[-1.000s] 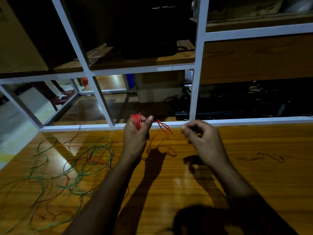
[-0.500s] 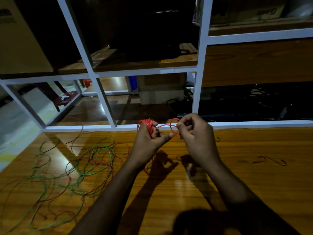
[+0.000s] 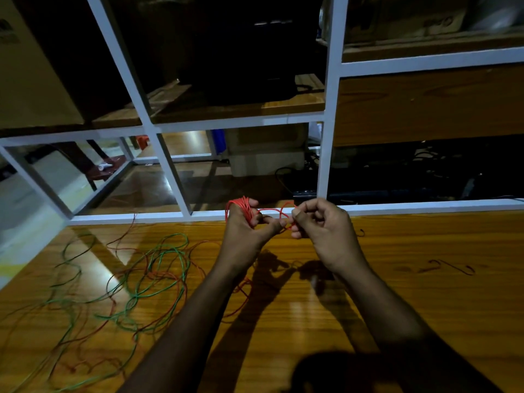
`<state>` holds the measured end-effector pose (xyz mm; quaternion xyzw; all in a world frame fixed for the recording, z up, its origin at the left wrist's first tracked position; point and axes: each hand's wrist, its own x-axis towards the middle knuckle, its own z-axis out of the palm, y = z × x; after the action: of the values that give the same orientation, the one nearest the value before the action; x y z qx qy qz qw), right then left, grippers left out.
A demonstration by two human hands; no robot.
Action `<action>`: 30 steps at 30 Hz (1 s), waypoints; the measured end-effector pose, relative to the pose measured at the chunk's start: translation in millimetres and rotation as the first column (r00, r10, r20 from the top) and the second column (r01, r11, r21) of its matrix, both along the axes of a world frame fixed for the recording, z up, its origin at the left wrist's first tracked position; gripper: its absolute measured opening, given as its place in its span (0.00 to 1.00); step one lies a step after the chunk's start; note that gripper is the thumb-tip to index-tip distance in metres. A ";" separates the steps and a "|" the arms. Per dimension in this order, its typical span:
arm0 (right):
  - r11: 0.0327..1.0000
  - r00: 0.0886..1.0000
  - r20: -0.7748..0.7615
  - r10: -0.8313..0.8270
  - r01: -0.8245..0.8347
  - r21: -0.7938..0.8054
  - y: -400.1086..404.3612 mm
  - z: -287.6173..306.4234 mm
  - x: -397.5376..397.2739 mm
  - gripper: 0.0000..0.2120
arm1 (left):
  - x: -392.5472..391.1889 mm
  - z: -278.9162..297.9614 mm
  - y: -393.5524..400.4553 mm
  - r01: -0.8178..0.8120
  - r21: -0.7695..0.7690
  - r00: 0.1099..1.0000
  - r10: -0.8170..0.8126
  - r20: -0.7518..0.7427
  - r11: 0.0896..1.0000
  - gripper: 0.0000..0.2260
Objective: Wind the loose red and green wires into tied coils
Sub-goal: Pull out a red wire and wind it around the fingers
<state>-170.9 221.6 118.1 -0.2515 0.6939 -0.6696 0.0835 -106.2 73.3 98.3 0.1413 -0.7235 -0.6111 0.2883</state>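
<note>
A red wire coil (image 3: 242,208) is wound round the fingers of my left hand (image 3: 246,231), which grips it above the back edge of the wooden table (image 3: 411,293). From the coil a red wire loop (image 3: 279,213) runs right to my right hand (image 3: 323,228), whose thumb and fingers pinch the wire. The two hands are almost touching. A loose tangle of green and red wires (image 3: 141,282) lies spread on the table to the left; some red strands trail under my left forearm.
A white metal shelf frame (image 3: 323,154) rises right behind the table's back edge, with dark equipment and cables behind it. A short dark wire piece (image 3: 450,268) lies on the table at the right. The scene is dim.
My right hand came left from apart to meet my left hand, taking hold of the red wire and forming a loop beside the coil. My left hand kept the coil.
</note>
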 end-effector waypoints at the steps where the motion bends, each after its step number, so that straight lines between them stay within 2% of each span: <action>1: 1.000 1.000 0.007 0.015 -0.015 0.001 -0.6 -0.3 0.8 0.02 | -0.5 -0.3 -0.1 -0.007 -0.019 1.000 0.007 -0.007 1.000 0.25; 6: 0.999 0.999 0.021 0.033 -0.033 -0.001 -2.2 -2.0 0.5 0.02 | -2.6 -1.6 -6.0 -0.071 -0.191 0.997 0.074 0.011 0.979 0.22; 7: 0.999 0.997 0.067 0.038 -0.035 -0.042 -1.5 -1.7 -0.6 0.01 | -3.2 -2.1 -7.8 -0.084 -0.239 0.996 0.092 0.021 0.967 0.22; 9: 0.991 0.984 0.171 0.058 -0.037 -0.128 1.8 0.7 -1.0 0.08 | -4.3 -3.1 -12.6 -0.113 -0.351 0.990 0.134 0.036 0.930 0.21; 10: 0.996 0.989 0.142 0.036 -0.024 -0.083 4.1 1.4 -2.1 0.12 | -4.4 -3.6 -14.8 -0.125 -0.407 0.987 0.154 0.039 0.905 0.21; 12: 0.968 0.994 -0.105 -0.038 0.063 0.243 10.9 1.0 -7.1 0.16 | -5.1 -6.9 -20.0 -0.163 -0.516 0.978 0.206 0.027 0.841 0.20; 14: 0.813 0.933 -0.359 -0.029 0.231 0.535 20.0 0.2 -13.1 0.17 | -4.4 -9.5 -23.8 -0.190 -0.591 0.969 0.248 0.018 0.784 0.20; 15: 0.747 0.902 -0.429 -0.050 0.319 0.583 26.5 -0.1 -17.2 0.17 | -3.4 -11.4 -26.2 -0.207 -0.621 0.963 0.270 0.007 0.756 0.20; 17: 0.676 0.842 -0.513 -0.164 0.475 0.563 44.0 -2.7 -29.8 0.15 | 0.8 -13.5 -35.7 -0.255 -0.638 0.945 0.328 -0.004 0.726 0.19; 20: 0.628 0.780 -0.516 -0.353 0.607 0.487 76.0 -11.8 -52.7 0.12 | 6.3 -16.5 -57.8 -0.297 -0.582 0.927 0.376 0.015 0.757 0.21; 26: 0.560 0.688 -0.481 -0.543 0.724 0.404 110.2 -50.1 -72.2 0.09 | 1.7 -15.2 -71.4 -0.358 -0.590 0.888 0.459 0.024 0.723 0.20; 30: 0.501 0.643 -0.454 -0.617 0.766 0.403 127.5 -64.3 -78.6 0.07 | 7.6 -13.5 -93.8 -0.463 -0.541 0.824 0.565 0.029 0.702 0.20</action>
<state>-249.5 349.0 53.8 0.0046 0.9039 -0.3714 -0.2120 -98.7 -20.5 84.8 0.3150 -0.8142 -0.2742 0.4033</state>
